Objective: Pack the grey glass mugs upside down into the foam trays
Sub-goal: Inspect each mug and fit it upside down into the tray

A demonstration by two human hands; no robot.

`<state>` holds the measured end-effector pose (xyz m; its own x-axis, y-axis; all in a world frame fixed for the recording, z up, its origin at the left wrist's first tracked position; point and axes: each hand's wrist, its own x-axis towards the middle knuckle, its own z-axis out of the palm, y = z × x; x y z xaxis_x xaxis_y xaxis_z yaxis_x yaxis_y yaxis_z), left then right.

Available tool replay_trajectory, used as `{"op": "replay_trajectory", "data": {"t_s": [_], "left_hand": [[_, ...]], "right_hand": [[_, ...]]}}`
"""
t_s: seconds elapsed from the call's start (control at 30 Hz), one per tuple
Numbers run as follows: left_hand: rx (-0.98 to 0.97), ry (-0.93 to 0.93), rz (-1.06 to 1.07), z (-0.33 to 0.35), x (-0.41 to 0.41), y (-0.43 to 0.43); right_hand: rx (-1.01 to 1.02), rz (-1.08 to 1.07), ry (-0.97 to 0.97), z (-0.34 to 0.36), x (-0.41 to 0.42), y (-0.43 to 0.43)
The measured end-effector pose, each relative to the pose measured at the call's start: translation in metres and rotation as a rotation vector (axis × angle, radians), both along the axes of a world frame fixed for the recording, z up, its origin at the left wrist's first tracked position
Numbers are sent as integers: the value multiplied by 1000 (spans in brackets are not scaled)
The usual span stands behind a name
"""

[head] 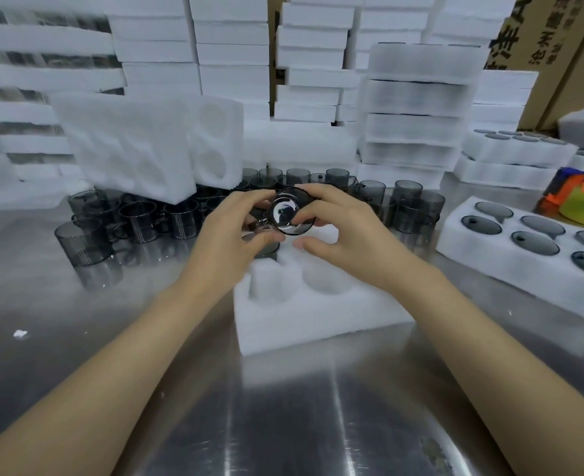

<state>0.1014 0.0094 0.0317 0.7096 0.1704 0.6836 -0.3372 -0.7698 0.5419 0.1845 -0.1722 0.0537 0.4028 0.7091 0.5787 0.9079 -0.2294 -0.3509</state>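
Steel counter [283, 424] lay under my forearms, the foam tray [318, 317] just beyond, its near pockets bare. Both grips were closed on one grey mug [285, 214], left grip [235, 231] at the handle side and right grip [345, 228] curled round the rim, holding it tipped sideways above the tray's far end. The danger, I reckoned, was slick glass slipping mid-turn, or the handle missing its notch and chipping.

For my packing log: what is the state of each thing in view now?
held mug, in the air over the front tray.
left hand, grips the held mug.
right hand, grips the held mug.
front tray, two near pockets empty.
right tray, visible pockets hold upside-down mugs.
loose mugs, upright on the table.
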Motion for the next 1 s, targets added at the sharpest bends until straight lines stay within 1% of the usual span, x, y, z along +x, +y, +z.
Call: {"op": "replay_trajectory", "data": {"t_s": [0.07,0.13,0.17,0.23,0.3,0.37,0.47,0.53,0.63,0.73,0.8,0.9,0.93,1.0], "left_hand": [[-6,-26,-23,1,-1,-2],[37,-55,-49,1,-3,-4],[71,-71,-53,1,-3,-5],[122,-99,-49,1,-4,-5],[146,-120,-32,2,-4,-5],[134,-116,-20,1,-4,-5],[51,-100,-33,1,-4,-4],[35,-117,-26,2,-5,-4],[41,-120,-12,3,-6,-5],[70,-128,-29,5,-7,-8],[137,-140,-39,6,-7,-10],[172,-146,-24,6,-5,-12],[170,-140,-6,5,-4,-11],[160,-100,42,3,-4,-9]], "right_hand": [[-23,-13,28,-1,-2,2],[-26,8,88,0,-6,4],[-1,23,111,0,-8,5],[130,43,162,0,-10,5],[295,35,344,3,-10,5],[366,29,526,6,-7,4],[309,88,624,8,-3,0],[290,197,702,7,-2,-1],[284,387,892,7,-3,0],[278,465,899,7,-4,0],[330,438,878,6,-3,1],[412,227,753,6,2,3],[401,174,712,6,3,3],[308,79,642,3,3,3]]}}
